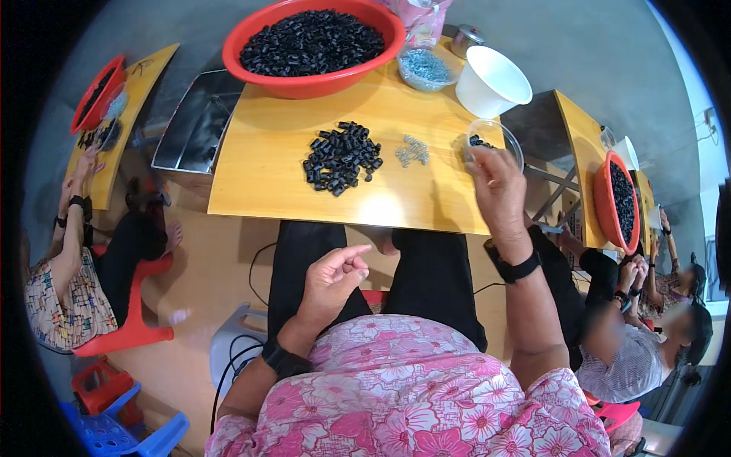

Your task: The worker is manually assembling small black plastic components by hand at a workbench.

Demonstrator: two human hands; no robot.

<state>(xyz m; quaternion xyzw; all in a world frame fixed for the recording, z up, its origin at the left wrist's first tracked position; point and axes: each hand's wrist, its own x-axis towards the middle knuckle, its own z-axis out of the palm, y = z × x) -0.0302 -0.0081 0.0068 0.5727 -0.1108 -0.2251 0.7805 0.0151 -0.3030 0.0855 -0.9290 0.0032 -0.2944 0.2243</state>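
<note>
My right hand is at the table's right edge, over the near rim of a clear plastic bowl. Its fingers are bent, thumb and fingertips apart, and nothing shows between them. A few small black pieces lie in that bowl. Over my lap, short of the table edge, my left hand has its index finger stretched out and the others curled. I see nothing in it. A heap of short black plastic tube-like parts lies mid-table. Right of it is a little pile of small silvery metal pieces.
A large red basin full of black parts stands at the back of the yellow table. Beside it are a clear bowl of metal pieces, a white tub and a metal tin. People sit at tables on both sides.
</note>
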